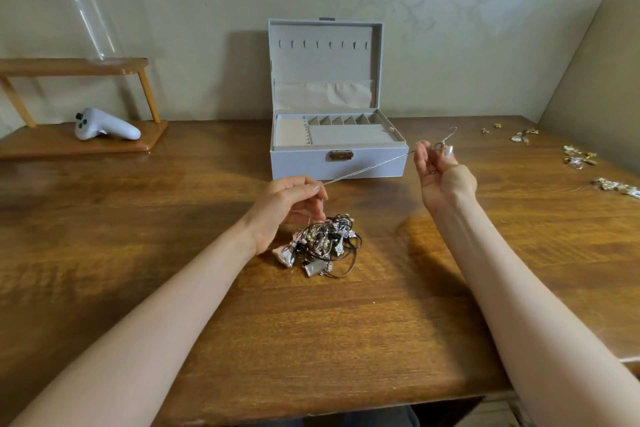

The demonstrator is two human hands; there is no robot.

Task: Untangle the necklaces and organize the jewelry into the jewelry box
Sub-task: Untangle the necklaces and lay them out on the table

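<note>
A tangled pile of necklaces point(322, 246), with dark cords and silver pendants, lies on the wooden table point(173, 253) in front of me. A thin silver chain point(367, 168) runs taut from the pile up between my hands. My left hand point(291, 204) pinches the chain just above the pile. My right hand point(440, 173) is raised to the right and holds the chain's far end, where a silver pendant point(445, 141) sticks up. The grey jewelry box point(337, 159) stands open behind the chain, its lid upright and its compartments bare.
Small gold and silver jewelry pieces point(581, 158) are scattered along the table's right side. At the far left a wooden stand point(86, 146) carries a grey controller point(104, 125) and a clear glass tube point(90, 14). A wall runs behind and to the right.
</note>
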